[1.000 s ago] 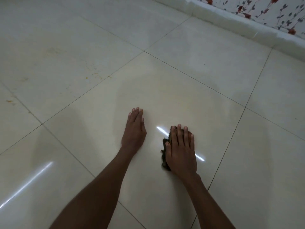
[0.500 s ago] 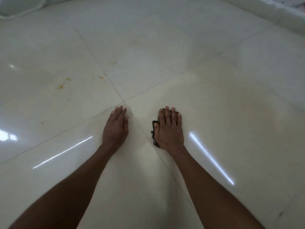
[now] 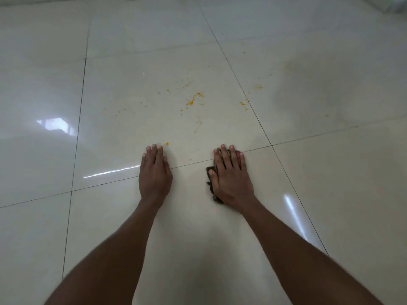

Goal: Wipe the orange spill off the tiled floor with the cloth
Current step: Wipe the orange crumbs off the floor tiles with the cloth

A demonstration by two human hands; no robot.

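The wiping looked barely begun: the right hand (image 3: 231, 172) pressed flat on the dark cloth (image 3: 211, 183), its grip unclenched, the left hand (image 3: 154, 170) lay open on the floor (image 3: 330, 194), and the orange spill (image 3: 193, 100) remained scattered ahead, untouched.

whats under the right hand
A dark cloth lies under the right hand, which presses it flat to the tiled floor. Only its edge beside the thumb shows; the rest, and the floor beneath it, is covered.
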